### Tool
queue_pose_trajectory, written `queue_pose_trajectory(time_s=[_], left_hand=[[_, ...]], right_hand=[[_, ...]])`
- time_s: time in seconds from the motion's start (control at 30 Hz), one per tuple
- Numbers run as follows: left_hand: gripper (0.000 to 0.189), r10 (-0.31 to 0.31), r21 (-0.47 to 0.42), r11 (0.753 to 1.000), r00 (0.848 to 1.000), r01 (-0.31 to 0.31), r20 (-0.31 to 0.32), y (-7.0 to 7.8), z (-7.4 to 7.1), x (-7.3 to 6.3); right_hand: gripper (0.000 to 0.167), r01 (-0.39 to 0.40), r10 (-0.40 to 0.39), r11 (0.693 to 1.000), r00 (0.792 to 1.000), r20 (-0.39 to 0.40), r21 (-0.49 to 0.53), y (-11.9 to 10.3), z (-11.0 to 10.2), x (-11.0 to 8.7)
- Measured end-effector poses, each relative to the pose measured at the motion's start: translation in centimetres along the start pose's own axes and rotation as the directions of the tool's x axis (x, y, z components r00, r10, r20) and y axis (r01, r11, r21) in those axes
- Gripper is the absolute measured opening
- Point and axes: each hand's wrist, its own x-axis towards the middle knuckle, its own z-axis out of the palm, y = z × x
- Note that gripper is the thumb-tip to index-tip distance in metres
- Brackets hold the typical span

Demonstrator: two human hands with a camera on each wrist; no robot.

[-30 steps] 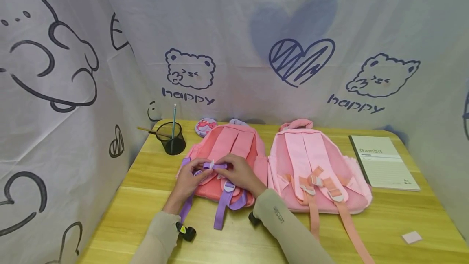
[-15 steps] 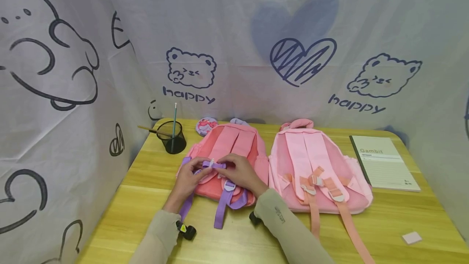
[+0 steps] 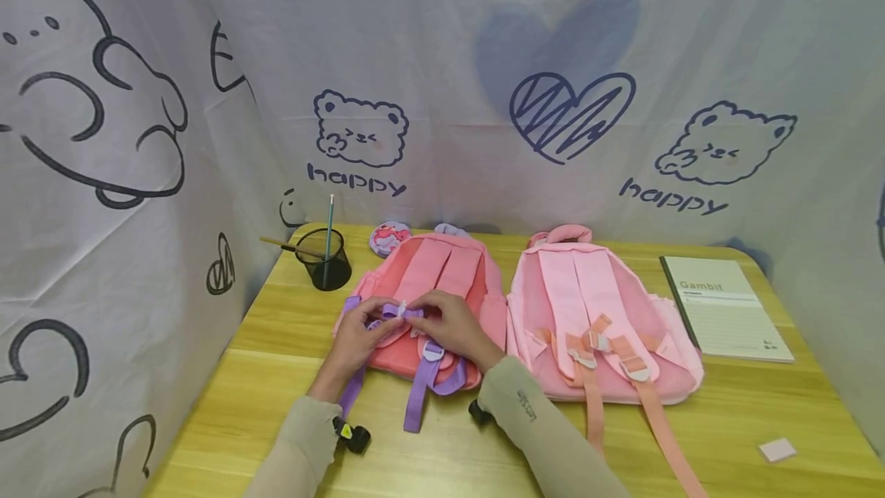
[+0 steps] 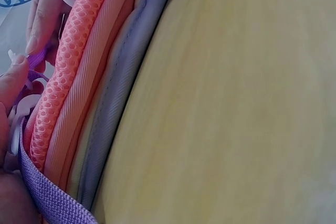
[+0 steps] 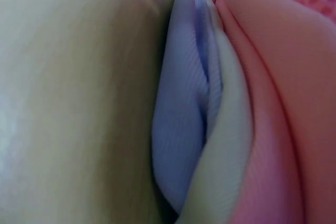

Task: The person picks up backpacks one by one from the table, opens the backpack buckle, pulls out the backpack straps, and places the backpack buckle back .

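Note:
A coral-pink backpack [image 3: 442, 256] lies with its shoulder straps facing up. Over its lower part, my left hand [image 3: 354, 340] pinches a purple strap [image 3: 390, 311] just beside a small white buckle [image 3: 402, 309]. From the other side, my right hand [image 3: 449, 323] pinches the same webbing between thumb and fingers. In the left wrist view, fingertips of both hands meet at the purple webbing [image 4: 38, 59], above the backpack's mesh edge [image 4: 79, 30]. A second white buckle [image 3: 433, 352] with a hanging purple strap [image 3: 416, 398] lies below my right hand. The right wrist view shows mainly the backpack's side [image 5: 273, 114].
To the right lies a light pink backpack [image 3: 553, 306] with orange straps [image 3: 660, 421] trailing forward. Beyond it are a notebook [image 3: 726, 313] and a small pale block [image 3: 777, 449]. A black mesh pen cup [image 3: 328, 271] stands at the back left.
The white buckle has shifted slightly to the right between my fingers, and less purple strap shows between it and my right hand. Both arms stay nearly in place.

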Motion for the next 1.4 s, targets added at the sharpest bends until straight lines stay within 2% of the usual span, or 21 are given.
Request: queue_pose_trajectory(time_s=[0.13,0.33,0.53,0.8,1.17,1.4], left_hand=[[0.028,0.003,-0.001,1.000,1.000,-0.003,0.005,0.0,0.0,0.1],[0.028,-0.055,0.022,0.998,0.998,0.055,-0.014,-2.3,0.1,0.7],[0.029,-0.033,-0.005,0.999,0.999,0.033,-0.009,-3.3,0.1,0.9],[0.027,-0.002,-0.021,1.000,1.000,0.002,0.013,-3.3,0.1,0.7],[0.028,0.007,0.026,1.000,1.000,-0.008,0.018,-3.4,0.3,0.8],[0.029,0.028,0.060,0.998,1.000,-0.028,0.009,-3.5,0.4,1.0]], right_hand=[[0.022,0.000,0.000,1.000,1.000,0.008,0.010,0.0,0.0,0.1],[0.023,0.002,-0.002,1.000,1.000,-0.002,0.014,0.1,-0.1,0.0],[0.021,0.003,-0.003,1.000,1.000,-0.018,0.004,0.1,-0.2,-0.1],[0.020,0.024,-0.025,1.000,1.000,-0.006,-0.009,0.2,0.0,-0.2],[0.030,0.011,-0.011,1.000,1.000,-0.007,0.001,0.3,-0.1,-0.2],[0.028,0.038,-0.037,0.999,0.999,-0.022,0.030,0.0,-0.1,-0.2]])
